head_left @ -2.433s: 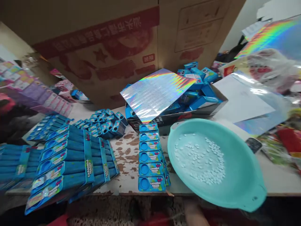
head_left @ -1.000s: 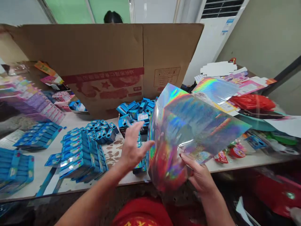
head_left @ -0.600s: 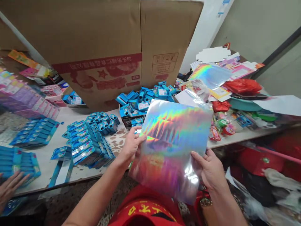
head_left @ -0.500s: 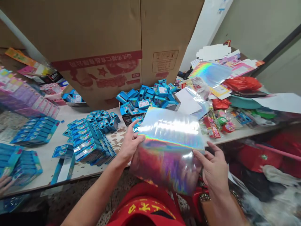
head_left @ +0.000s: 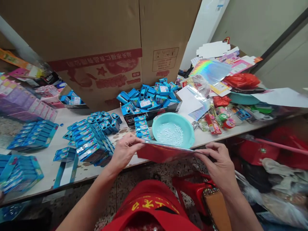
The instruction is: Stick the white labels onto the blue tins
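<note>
A shiny holographic sheet (head_left: 163, 152) stretches between my hands, tilted almost edge-on, its face reflecting red. My left hand (head_left: 125, 150) pinches its left end between thumb and fingers. At the right end, my right hand (head_left: 216, 160) grips it the same way. Just beyond the sheet stands a turquoise basin (head_left: 160, 121) with many small white pieces on its bottom. A short column of small blue boxes (head_left: 141, 127) stands beside the basin, near my left hand.
Behind the basin, a black carton (head_left: 154, 113) overflows with blue boxes. Stacked blue boxes (head_left: 89, 138) occupy the left of the table. A large cardboard box (head_left: 96, 29) rises at the back. Packets and papers clutter the right. A red stool (head_left: 192, 192) stands below.
Both hands have tipped the sheet from nearly face-up to edge-on. The turquoise basin, earlier hidden behind it, now shows. Another person's hand at the far left has mostly left view.
</note>
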Demonstrator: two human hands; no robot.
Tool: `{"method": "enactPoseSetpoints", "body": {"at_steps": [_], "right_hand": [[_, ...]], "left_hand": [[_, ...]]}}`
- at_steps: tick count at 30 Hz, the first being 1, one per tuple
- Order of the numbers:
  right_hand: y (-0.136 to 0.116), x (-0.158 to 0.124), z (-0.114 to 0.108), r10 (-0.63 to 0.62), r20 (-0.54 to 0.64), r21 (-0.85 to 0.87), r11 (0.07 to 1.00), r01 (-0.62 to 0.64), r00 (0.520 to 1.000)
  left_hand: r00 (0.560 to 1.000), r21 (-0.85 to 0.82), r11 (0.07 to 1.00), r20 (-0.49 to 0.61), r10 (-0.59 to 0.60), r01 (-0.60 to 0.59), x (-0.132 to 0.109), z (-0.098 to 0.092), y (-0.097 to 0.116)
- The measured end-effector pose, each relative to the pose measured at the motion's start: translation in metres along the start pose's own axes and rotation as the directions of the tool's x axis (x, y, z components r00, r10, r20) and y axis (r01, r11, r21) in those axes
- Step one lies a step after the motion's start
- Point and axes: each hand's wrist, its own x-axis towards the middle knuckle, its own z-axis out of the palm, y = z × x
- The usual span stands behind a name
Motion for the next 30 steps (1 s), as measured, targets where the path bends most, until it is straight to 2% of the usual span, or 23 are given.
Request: {"method": "enactPoseSetpoints", "body": {"at_steps": [2,3,4,6,8,9,11,13,15,19,21,23,26,30], "right_hand": [[-0.011,0.001,-0.004,-0.025,0.049,0.019,1.000,0.024,0.998],[-0.019,0.002,-0.005,-0.022,0.101,0.053,0.998,0.017,0.995],[-0.029,0.003,-0.006,-0.020,0.166,0.086,0.996,0.006,0.986],[-0.048,0.006,-0.003,-0.015,0.278,0.132,0.991,-0.023,0.961],[-0.060,0.012,0.003,0.032,0.328,0.171,0.981,-0.093,0.944],[-0.061,0.015,0.007,0.084,0.333,0.197,0.968,-0.156,0.939],[-0.052,0.021,0.015,0.215,0.346,0.258,0.914,-0.313,0.913],[-0.036,0.024,0.023,0.314,0.411,0.311,0.834,-0.455,0.856],[-0.018,0.025,0.033,0.363,0.493,0.358,0.744,-0.565,0.790],[0.003,0.027,0.051,0.402,0.579,0.445,0.572,-0.689,0.709],[0.008,0.031,0.061,0.403,0.618,0.438,0.537,-0.721,0.676],[0.011,0.037,0.070,0.398,0.634,0.424,0.538,-0.729,0.663],[0.013,0.050,0.084,0.393,0.618,0.426,0.561,-0.710,0.681],[0.014,0.072,0.094,0.346,0.629,0.445,0.573,-0.688,0.696]], "left_hand": [[0.982,0.217,0.967,-0.096,0.161,-0.137,-0.001,0.000,0.013],[0.963,0.291,0.934,-0.105,0.248,-0.209,-0.001,0.003,0.022],[0.943,0.330,0.899,-0.066,0.327,-0.289,-0.001,0.009,0.033],[0.897,0.306,0.843,0.148,0.416,-0.442,0.000,0.025,0.055],[0.849,0.253,0.841,0.378,0.369,-0.479,0.004,0.038,0.070],[0.842,0.255,0.858,0.444,0.305,-0.446,0.007,0.041,0.071],[0.855,0.289,0.897,0.493,0.159,-0.334,0.015,0.037,0.064],[0.862,0.303,0.922,0.503,0.060,-0.241,0.023,0.025,0.046],[0.863,0.299,0.938,0.505,0.001,-0.176,0.028,0.010,0.025],[0.915,0.338,0.941,0.391,-0.103,-0.038,0.029,-0.009,-0.004],[0.930,0.341,0.940,0.339,-0.141,0.019,0.027,-0.013,-0.011],[0.943,0.340,0.939,0.292,-0.159,0.053,0.026,-0.015,-0.016],[0.959,0.306,0.947,0.227,-0.171,0.097,0.027,-0.019,-0.019],[0.956,0.163,0.975,0.227,-0.184,0.149,0.032,-0.030,-0.018]]}}
